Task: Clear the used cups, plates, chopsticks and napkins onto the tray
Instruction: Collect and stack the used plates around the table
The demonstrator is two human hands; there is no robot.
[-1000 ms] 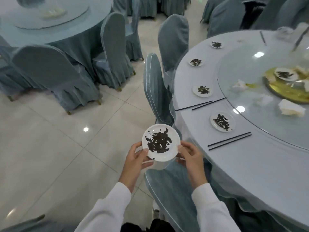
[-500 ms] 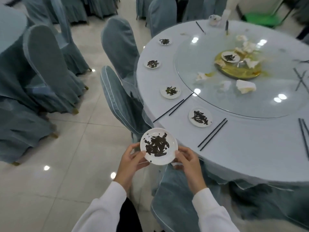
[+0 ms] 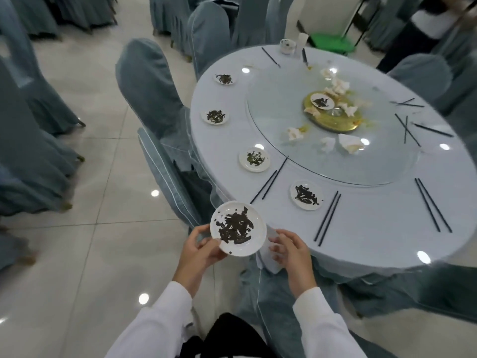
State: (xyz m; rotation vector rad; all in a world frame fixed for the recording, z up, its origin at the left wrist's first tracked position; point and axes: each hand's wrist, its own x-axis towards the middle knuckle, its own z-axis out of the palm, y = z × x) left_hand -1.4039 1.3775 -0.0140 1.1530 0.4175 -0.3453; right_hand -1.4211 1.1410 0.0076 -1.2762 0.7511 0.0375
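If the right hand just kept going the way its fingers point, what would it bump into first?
The right hand has its fingers aimed left toward the held plate, so it would likely meet that plate's near rim first. The left hand grips the opposite side. Depth is hard to judge from one view.

Even overhead light; ceiling-lamp glare spots on floor tiles [image 3: 77,156] and glass turntable [image 3: 278,109]; edges blurred, wide-angle bent.
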